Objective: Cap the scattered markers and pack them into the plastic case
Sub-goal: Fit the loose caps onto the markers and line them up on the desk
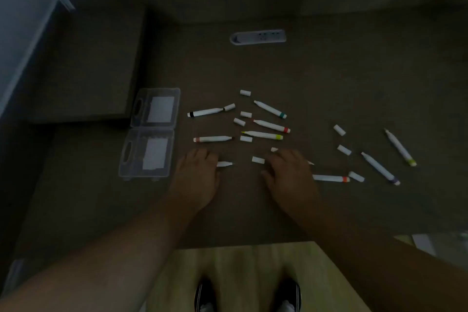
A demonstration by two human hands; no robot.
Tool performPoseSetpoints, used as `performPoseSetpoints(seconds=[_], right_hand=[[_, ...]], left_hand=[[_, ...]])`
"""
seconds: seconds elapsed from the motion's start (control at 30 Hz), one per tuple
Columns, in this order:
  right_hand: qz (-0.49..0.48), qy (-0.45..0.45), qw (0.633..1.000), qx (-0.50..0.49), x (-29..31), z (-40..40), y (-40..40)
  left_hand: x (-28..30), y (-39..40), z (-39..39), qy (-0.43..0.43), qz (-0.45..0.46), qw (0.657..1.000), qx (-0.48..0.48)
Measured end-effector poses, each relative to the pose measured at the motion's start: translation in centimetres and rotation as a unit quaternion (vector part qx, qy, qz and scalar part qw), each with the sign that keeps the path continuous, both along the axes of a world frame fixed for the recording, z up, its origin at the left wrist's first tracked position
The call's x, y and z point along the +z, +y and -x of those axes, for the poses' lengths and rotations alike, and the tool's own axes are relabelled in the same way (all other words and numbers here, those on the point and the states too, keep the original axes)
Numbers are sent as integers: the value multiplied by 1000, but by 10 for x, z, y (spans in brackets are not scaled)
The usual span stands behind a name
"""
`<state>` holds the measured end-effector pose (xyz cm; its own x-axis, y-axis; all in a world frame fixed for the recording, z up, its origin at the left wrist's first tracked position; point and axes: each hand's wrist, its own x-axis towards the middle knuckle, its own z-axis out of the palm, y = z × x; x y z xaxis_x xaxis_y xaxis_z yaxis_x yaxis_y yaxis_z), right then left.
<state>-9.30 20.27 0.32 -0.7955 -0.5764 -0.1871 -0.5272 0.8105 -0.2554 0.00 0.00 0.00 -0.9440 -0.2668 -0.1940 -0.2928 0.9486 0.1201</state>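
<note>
Two blank white labels (pixel 161 113) show inside the plastic case (pixel 152 132).

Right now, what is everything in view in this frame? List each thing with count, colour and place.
markers: nine seen, white bodies with coloured end bands, all uncapped, scattered mid-table and right; two partly under the hands
loose caps: about eleven, white, lying among the markers; one partly hidden by the right hand
plastic case: one, clear, lying open, left of the markers, white inserts in both halves
socket panel: one, grey, set into the table's far side
table: one, dark brown
shoes: two, dark with white, on the pale floor below
left hand: over a marker, grip unclear
right hand: over a marker, grip unclear
</note>
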Motion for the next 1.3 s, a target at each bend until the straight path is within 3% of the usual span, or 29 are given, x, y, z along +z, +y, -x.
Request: performPoseSetpoints(seconds=[0.43, 0.7, 0.97, 1.3], right_hand=[[12, 35, 999, 20, -16, 15, -30], [8, -48, 999, -12, -1, 18, -35], [156, -126, 973, -115, 32, 2, -30], [235, -99, 955, -150, 53, -13, -25]], left_hand=[[-7, -6, 5, 29, -10, 999, -15], [-6, -8, 2, 44, -51, 997, 22], [-7, -6, -3, 20, -111, 991, 66], [-10, 0, -17, 72, -93, 991, 57]])
